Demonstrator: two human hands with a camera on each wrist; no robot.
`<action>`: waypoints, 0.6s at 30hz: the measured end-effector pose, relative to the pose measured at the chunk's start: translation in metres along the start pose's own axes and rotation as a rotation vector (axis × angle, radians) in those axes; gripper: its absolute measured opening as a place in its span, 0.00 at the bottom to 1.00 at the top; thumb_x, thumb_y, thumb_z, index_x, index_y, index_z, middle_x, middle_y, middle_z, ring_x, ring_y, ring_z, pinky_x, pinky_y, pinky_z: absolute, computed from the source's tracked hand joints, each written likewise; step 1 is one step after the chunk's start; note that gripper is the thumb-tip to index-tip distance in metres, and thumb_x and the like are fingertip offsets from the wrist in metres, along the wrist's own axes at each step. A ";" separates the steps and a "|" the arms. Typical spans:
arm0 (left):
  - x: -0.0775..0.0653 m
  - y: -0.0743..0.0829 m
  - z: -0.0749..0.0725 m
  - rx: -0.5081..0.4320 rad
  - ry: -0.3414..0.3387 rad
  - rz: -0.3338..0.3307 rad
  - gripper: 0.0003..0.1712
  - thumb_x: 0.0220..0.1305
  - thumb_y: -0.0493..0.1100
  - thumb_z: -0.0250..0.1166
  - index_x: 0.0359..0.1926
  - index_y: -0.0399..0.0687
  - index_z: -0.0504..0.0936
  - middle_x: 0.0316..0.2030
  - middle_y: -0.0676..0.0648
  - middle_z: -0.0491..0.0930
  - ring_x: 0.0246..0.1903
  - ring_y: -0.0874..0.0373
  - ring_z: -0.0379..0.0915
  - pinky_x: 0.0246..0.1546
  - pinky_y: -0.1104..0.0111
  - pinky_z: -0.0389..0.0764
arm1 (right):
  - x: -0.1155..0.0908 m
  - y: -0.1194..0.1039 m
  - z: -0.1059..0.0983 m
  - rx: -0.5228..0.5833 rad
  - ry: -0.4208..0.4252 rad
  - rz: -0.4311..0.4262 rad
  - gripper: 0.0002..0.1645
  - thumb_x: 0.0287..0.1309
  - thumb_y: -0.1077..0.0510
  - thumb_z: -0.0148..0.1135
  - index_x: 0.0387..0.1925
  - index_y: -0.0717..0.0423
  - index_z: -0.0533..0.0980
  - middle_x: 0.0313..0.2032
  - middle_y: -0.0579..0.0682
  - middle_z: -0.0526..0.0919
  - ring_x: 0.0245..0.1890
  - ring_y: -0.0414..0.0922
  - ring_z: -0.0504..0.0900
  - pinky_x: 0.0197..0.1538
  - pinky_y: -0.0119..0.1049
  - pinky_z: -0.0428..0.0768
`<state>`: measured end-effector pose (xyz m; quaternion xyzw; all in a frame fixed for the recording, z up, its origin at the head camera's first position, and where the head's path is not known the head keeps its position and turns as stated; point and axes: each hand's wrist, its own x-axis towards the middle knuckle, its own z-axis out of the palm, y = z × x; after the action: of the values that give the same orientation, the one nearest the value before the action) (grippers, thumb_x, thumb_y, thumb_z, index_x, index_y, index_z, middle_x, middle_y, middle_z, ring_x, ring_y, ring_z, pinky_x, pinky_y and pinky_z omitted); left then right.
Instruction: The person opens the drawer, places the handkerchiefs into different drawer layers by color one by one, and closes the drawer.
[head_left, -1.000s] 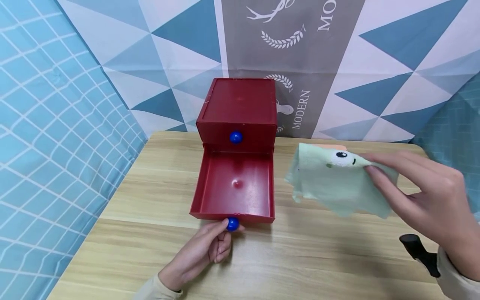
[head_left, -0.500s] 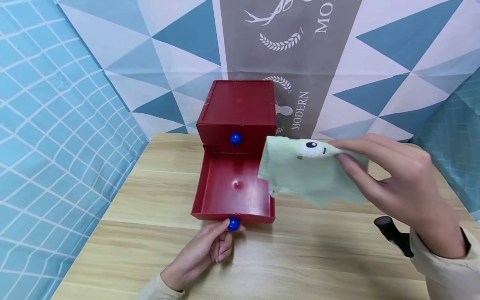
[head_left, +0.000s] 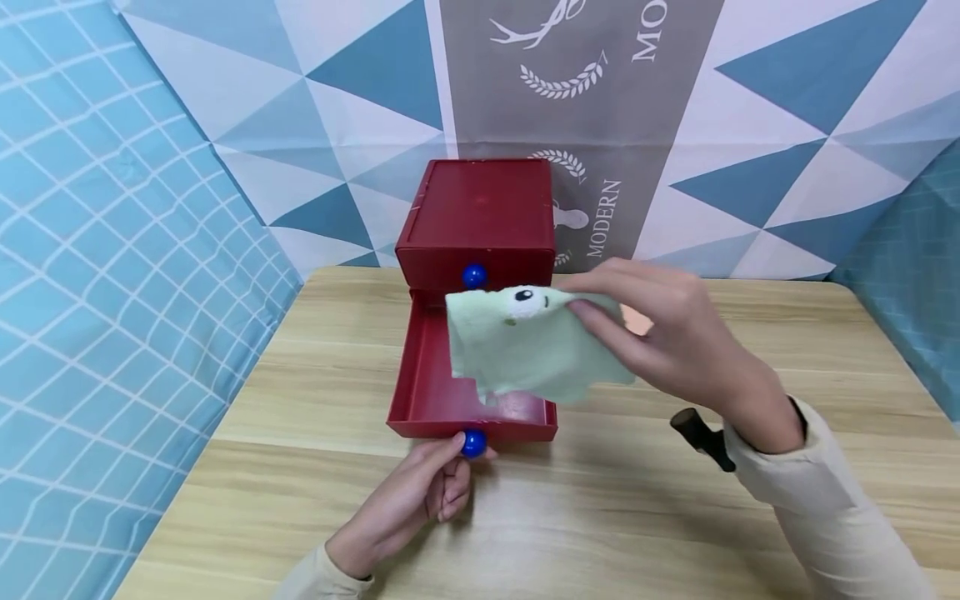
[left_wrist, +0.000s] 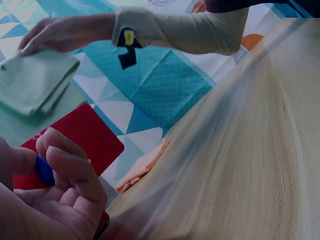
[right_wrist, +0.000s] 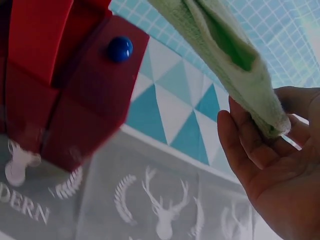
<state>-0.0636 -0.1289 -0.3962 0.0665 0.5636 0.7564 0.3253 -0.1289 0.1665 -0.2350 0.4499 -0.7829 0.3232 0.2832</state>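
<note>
A red cabinet (head_left: pixel 480 204) with blue ball knobs stands at the back of the table, its lower drawer (head_left: pixel 431 408) pulled out. My left hand (head_left: pixel 416 492) pinches that drawer's blue knob (head_left: pixel 474 443) between thumb and finger. My right hand (head_left: pixel 667 333) pinches a folded pale green towel (head_left: pixel 532 350) with an embroidered eye by its top edge. In the head view the towel hangs over the drawer and hides much of its inside. The right wrist view shows the towel's folds (right_wrist: pixel 235 55) from the side, between thumb and fingers.
A folded orange cloth (left_wrist: pixel 145 165) lies on the wooden table (head_left: pixel 300 400) to the right of the cabinet, mostly hidden behind my right hand in the head view. A patterned curtain (head_left: pixel 750 125) hangs behind the table. A black camera mount (head_left: pixel 701 437) sticks out from my right wrist.
My right hand has carried the green towel leftward, from the right of the cabinet to over the drawer. My left hand has stayed on the knob, and the drawer remains pulled out.
</note>
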 end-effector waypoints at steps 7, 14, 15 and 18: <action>0.000 0.002 0.002 -0.004 0.032 -0.017 0.34 0.78 0.58 0.48 0.60 0.28 0.72 0.20 0.53 0.66 0.19 0.63 0.63 0.22 0.74 0.68 | 0.011 0.008 0.035 0.117 -0.079 0.022 0.17 0.58 0.66 0.70 0.50 0.56 0.83 0.45 0.47 0.86 0.44 0.38 0.83 0.47 0.28 0.80; -0.001 0.006 0.000 0.009 0.036 0.003 0.33 0.78 0.58 0.47 0.58 0.31 0.75 0.19 0.54 0.65 0.18 0.63 0.62 0.21 0.75 0.66 | 0.014 0.019 0.069 0.144 -0.114 0.033 0.14 0.62 0.64 0.67 0.50 0.57 0.83 0.43 0.47 0.85 0.35 0.37 0.76 0.35 0.30 0.76; -0.001 0.007 -0.001 0.013 0.031 0.007 0.32 0.78 0.58 0.47 0.58 0.31 0.75 0.19 0.54 0.65 0.18 0.63 0.62 0.21 0.75 0.66 | 0.013 0.021 0.072 0.146 -0.120 0.042 0.14 0.62 0.64 0.66 0.50 0.57 0.82 0.43 0.47 0.85 0.34 0.37 0.75 0.35 0.30 0.76; 0.000 0.008 -0.001 0.022 0.023 0.010 0.31 0.78 0.58 0.47 0.57 0.33 0.76 0.19 0.54 0.65 0.18 0.63 0.62 0.21 0.75 0.66 | 0.011 0.029 0.082 0.133 -0.131 0.064 0.14 0.63 0.64 0.66 0.50 0.58 0.82 0.43 0.47 0.84 0.35 0.37 0.76 0.37 0.30 0.77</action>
<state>-0.0676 -0.1307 -0.3891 0.0642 0.5750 0.7526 0.3142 -0.1724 0.1090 -0.2859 0.4628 -0.7905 0.3531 0.1903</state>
